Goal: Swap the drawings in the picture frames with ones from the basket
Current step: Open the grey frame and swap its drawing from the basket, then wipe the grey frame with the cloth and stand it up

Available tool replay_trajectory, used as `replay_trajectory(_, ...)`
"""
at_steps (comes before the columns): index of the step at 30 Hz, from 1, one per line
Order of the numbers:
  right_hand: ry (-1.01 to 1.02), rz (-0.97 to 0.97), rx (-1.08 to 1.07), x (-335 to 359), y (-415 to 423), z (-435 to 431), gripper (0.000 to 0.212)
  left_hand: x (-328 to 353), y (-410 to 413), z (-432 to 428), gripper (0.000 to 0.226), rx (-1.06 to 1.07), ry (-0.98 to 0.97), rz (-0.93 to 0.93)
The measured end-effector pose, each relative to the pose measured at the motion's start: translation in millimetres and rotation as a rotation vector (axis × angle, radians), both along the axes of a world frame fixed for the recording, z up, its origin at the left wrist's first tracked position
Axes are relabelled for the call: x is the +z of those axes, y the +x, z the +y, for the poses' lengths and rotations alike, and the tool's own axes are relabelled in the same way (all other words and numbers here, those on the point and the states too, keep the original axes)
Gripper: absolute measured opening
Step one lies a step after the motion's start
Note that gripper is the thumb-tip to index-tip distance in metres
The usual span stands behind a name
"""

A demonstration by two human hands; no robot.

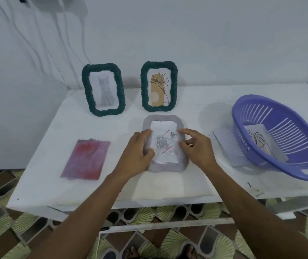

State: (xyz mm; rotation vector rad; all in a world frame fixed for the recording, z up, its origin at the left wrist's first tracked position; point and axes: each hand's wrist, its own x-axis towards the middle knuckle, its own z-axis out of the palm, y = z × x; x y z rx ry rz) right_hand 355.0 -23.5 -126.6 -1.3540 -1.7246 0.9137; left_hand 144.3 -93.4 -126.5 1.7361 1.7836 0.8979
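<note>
A grey picture frame (pixel 168 168) lies flat on the white table (pixel 56 184), with a rose drawing (pixel 165 144) on its middle. My left hand (pixel 136 154) grips the frame's left edge, thumb resting on the drawing. My right hand (pixel 198 148) hovers at the frame's right edge, index finger and thumb apart, fingertips touching the drawing's right side. A purple basket (pixel 237 113) at the right holds a line drawing (pixel 261 139). Two green frames stand at the back: the left frame (pixel 85 90) shows a cat sketch, the right frame (pixel 143 86) a plant drawing.
A red drawing (pixel 86 159) lies flat on the table's left side. A white sheet (pixel 224 139) sticks out from under the tilted basket. Cables hang down the wall at the back left. The table's front edge is close to me, with patterned floor below.
</note>
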Motion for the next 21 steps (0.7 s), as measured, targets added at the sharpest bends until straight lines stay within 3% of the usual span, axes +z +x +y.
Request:
replay_trajectory(6,0.147,-0.286,0.066,-18.2,22.3,13.1,0.037,-19.6,2.2,5.3,0.065,-0.038,0.033,0.435)
replay_trajectory(11,0.265,-0.412,0.037,-30.3,22.5,13.1,0.032,-23.2,2.5,5.0,0.065,-0.018,0.069,0.479)
replay_trajectory(18,0.264,-0.445,0.049,-32.3,24.8,16.7,0.032,-20.2,1.1,2.5,0.062,-0.05,0.038,0.49)
replay_trajectory(21,0.272,-0.447,0.046,-32.4,24.9,17.8,0.031,-11.3,-21.4,-8.5,0.052,-0.026,0.079,0.599)
